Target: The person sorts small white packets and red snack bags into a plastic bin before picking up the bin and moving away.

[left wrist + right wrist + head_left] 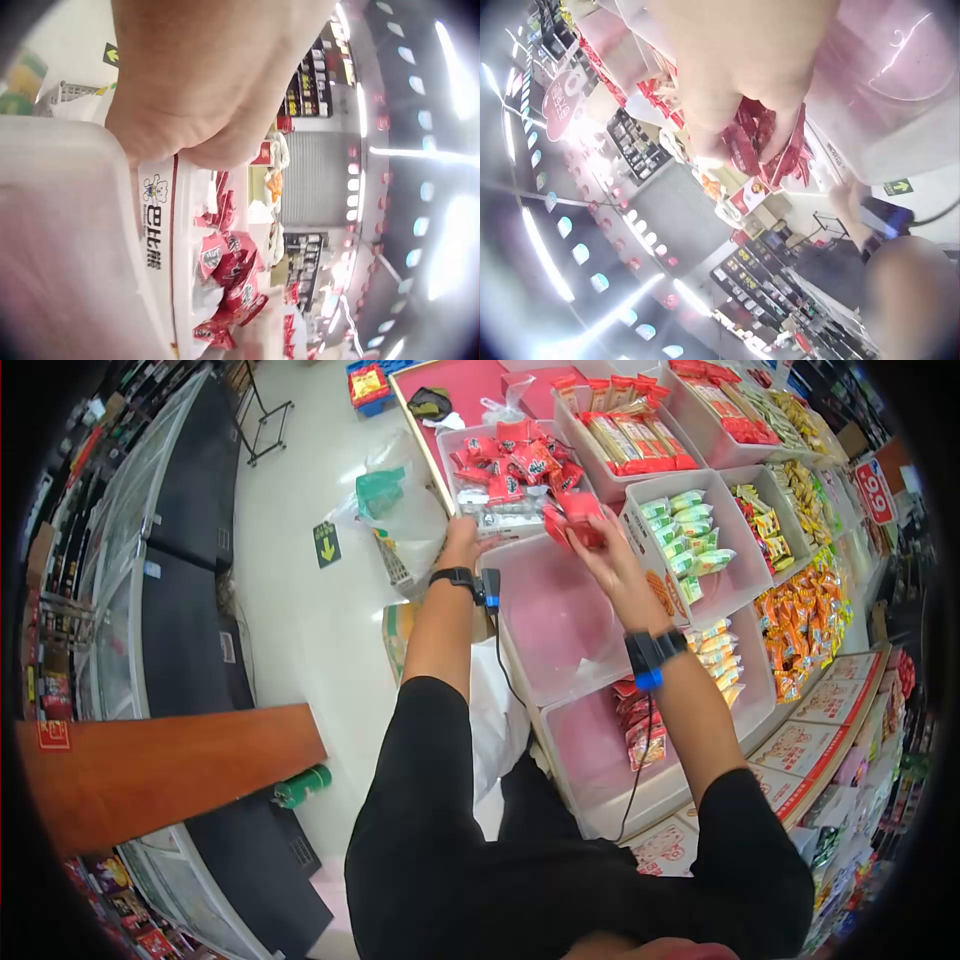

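My right hand (612, 565) grips red snack packets (580, 518) over the front right corner of a bin of similar packets. In the right wrist view the fingers curl round the red packets (762, 139). My left hand (462, 545) is at that bin's front left corner, beside its rim; its fingers are mostly hidden. In the left wrist view the left hand (202, 90) touches the white bin wall (159, 247) with printed lettering, with red packets (238, 277) inside. An empty-looking translucent bin (550, 610) lies nearer my body.
Bins of green-white packets (692, 530), long red-topped packs (640, 440) and orange packets (800, 620) stand to the right. A nearer bin holds dark red packets (645, 740). Plastic bags (385, 495) lie at left on the floor. Black cables hang from both wrists.
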The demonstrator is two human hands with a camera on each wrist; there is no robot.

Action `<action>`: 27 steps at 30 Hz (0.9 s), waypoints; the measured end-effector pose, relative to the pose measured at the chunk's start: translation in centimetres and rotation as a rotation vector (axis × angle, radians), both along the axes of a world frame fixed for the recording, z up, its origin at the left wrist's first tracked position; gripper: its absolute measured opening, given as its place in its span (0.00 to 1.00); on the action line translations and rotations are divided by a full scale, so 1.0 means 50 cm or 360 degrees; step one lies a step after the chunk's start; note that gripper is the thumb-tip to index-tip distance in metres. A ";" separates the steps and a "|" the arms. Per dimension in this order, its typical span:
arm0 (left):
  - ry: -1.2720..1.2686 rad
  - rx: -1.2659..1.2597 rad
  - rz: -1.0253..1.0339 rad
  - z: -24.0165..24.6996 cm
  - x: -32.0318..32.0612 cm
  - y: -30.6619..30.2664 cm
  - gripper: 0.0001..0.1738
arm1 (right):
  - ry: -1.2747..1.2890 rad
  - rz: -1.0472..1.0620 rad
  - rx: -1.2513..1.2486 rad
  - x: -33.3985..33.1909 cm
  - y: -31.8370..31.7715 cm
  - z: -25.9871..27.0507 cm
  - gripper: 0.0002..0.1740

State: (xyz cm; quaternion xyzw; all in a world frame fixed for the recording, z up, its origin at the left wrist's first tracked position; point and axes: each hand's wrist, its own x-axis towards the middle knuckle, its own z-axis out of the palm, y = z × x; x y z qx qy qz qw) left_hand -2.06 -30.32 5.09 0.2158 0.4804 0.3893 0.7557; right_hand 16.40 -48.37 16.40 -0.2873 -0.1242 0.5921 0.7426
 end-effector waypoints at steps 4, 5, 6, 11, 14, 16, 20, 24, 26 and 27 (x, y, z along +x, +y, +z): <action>-0.0052 0.0118 0.0010 0.025 -0.004 -0.016 0.21 | -0.0616 -0.0187 0.0134 0.019 0.046 -0.110 0.44; -0.0085 0.0138 0.0064 0.034 0.000 -0.022 0.21 | -0.0613 -0.0204 0.0161 0.001 0.027 -0.093 0.44; -0.0060 0.0115 0.0173 0.045 0.004 -0.028 0.21 | -0.0494 -0.0128 -0.0140 -0.019 0.000 -0.069 0.43; 0.0020 -0.0057 0.0235 0.031 -0.045 0.028 0.18 | -0.0597 0.0117 -0.0466 -0.036 -0.233 -0.054 0.39; -0.0075 0.0195 0.0162 0.101 -0.071 0.017 0.19 | -0.0570 0.0099 -0.0563 0.006 -0.349 -0.060 0.37; -0.0002 0.0172 0.0181 0.128 -0.080 0.019 0.19 | -0.0673 0.0149 -0.0618 0.031 -0.389 -0.072 0.32; 0.0186 0.0080 0.0226 0.133 -0.104 0.039 0.20 | -0.1190 0.0392 -0.0394 0.036 -0.264 -0.082 0.27; 0.0357 0.0637 -0.0179 0.124 -0.165 0.019 0.18 | -0.1195 0.0210 -0.0286 -0.035 -0.041 -0.082 0.28; 0.0049 0.0222 0.0064 0.189 -0.152 0.000 0.16 | -0.1178 0.0073 -0.0364 -0.046 0.061 -0.125 0.28; 0.0063 0.0226 0.0061 0.193 -0.159 -0.004 0.16 | -0.1247 -0.0003 -0.0318 -0.047 0.110 -0.157 0.29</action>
